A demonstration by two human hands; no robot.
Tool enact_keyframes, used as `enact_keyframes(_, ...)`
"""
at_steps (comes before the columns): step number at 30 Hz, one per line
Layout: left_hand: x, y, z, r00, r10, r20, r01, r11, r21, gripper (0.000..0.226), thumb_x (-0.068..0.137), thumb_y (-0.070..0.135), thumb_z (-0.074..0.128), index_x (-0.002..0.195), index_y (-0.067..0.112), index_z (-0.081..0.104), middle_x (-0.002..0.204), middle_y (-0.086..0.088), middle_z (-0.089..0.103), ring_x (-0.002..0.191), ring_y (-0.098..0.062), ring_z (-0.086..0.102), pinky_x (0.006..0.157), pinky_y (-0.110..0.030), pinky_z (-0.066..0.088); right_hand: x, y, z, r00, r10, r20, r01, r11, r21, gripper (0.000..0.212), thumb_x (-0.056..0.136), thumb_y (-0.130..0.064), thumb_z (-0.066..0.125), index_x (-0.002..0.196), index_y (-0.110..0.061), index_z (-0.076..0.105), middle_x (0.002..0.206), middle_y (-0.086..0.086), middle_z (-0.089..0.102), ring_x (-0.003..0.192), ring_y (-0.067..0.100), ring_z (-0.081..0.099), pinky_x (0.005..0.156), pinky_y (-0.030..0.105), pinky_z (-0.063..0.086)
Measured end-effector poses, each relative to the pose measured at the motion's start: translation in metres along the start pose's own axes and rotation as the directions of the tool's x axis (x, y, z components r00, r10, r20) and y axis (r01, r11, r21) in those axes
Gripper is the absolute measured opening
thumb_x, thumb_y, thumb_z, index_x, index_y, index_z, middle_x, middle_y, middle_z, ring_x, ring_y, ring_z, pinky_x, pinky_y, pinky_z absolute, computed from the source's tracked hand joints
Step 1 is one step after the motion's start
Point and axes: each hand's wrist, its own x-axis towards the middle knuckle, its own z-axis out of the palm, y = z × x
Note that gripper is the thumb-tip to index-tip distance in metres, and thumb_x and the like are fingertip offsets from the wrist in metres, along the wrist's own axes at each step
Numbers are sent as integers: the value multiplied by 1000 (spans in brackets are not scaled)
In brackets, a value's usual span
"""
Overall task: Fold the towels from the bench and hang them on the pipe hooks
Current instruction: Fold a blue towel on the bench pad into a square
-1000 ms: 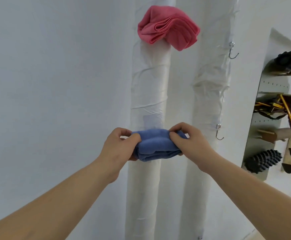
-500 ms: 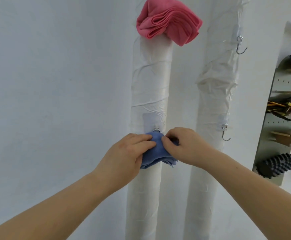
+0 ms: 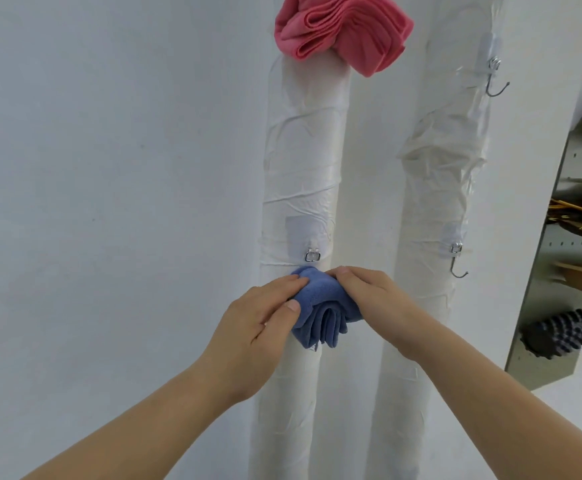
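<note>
Head view: the left hand (image 3: 258, 317) and right hand (image 3: 369, 296) pinch a folded blue towel (image 3: 320, 306) from either side. Their fingers curl over its top edge, just below a hook clip (image 3: 312, 255) on the left pipe (image 3: 300, 168). The towel's layered edges hang down. A pink towel (image 3: 341, 29) hangs higher up. Plain wall (image 3: 109, 168) spreads left. The right pipe (image 3: 445, 168) carries 2 hooks, the lower hook (image 3: 457, 268) near the right hand.

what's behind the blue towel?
The wrapped pipe, its hook's metal buckle showing just above the blue towel. The hook's curve is covered by towel, left hand and right hand.
</note>
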Motion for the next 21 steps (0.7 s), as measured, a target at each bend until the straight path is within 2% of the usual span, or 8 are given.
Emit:
enact_keyframes(3, -8, -3, 9, 999, 1, -50, -2, 999, -33, 44, 99, 29, 42, 137, 38, 61, 133, 26, 63, 129, -1, 54, 109, -25, 43, -5, 2, 8, 999, 4, -46, 0, 997, 78, 43, 108, -37, 36, 101, -23, 76, 98, 17, 74, 83, 25, 66, 94, 51, 54)
enact_keyframes(7, -4, 2, 5, 993, -109, -44, 102, 985, -142, 38, 107, 28, 38, 130, 36, 66, 130, 24, 66, 128, 3, 55, 111, -27, 42, -8, 0, 7, 998, 58, -30, -53, 987, 149, 45, 108, -45, 35, 106, -30, 78, 99, 12, 78, 100, 36, 72, 98, 51, 58)
enact_keyframes(10, 4, 13, -5, 994, -105, 6, 105, 994, -39, 34, 108, 29, 40, 128, 34, 67, 128, 21, 67, 125, 0, 58, 109, -31, 45, -10, -8, -2, 997, 78, 10, -79, 991, 106, 47, 108, -48, 35, 107, -26, 77, 100, 8, 79, 100, 30, 72, 100, 47, 56)
enact_keyframes(12, 10, 22, -13, 997, -76, 30, 74, 994, 86, 32, 108, 27, 43, 127, 36, 66, 124, 23, 67, 119, 1, 59, 104, -28, 48, -9, -13, -7, 999, 41, -36, -40, 999, 26, 46, 105, -45, 41, 109, -12, 72, 101, 14, 75, 97, 31, 68, 102, 52, 50)
enact_keyframes(14, 15, 30, -19, 999, -39, 33, 32, 978, 208, 31, 106, 24, 45, 125, 36, 67, 121, 23, 67, 115, 2, 59, 100, -25, 49, -7, -18, -11, 990, -8, -142, 1, 999, -48, 44, 103, -40, 45, 106, -1, 65, 101, 23, 68, 95, 39, 62, 95, 54, 52)
enact_keyframes(15, 16, 32, -21, 999, -34, 22, 28, 970, 240, 30, 106, 25, 45, 125, 34, 66, 121, 22, 66, 114, 1, 59, 100, -24, 49, -7, -19, -12, 982, -32, -188, 19, 997, -71, 42, 103, -39, 47, 97, -1, 63, 89, 20, 65, 83, 35, 59, 84, 50, 53)
enact_keyframes(17, 16, 33, -26, 999, -44, -14, 46, 965, 259, 30, 105, 27, 47, 127, 32, 65, 123, 22, 65, 116, 1, 58, 102, -26, 48, -8, -25, -15, 964, -91, -248, 62, 991, -121, 34, 101, -36, 50, 83, -11, 62, 73, -3, 60, 70, 16, 54, 71, 34, 47)
enact_keyframes(21, 4, 35, -37, 996, -74, -55, 86, 961, 263, 30, 103, 33, 52, 131, 36, 62, 125, 30, 61, 116, 13, 54, 98, -17, 46, -24, -33, -9, 884, -331, -331, 189, 900, -394, 20, 99, -31, 57, 112, -26, 72, 114, -12, 67, 108, 9, 60, 89, 24, 46)
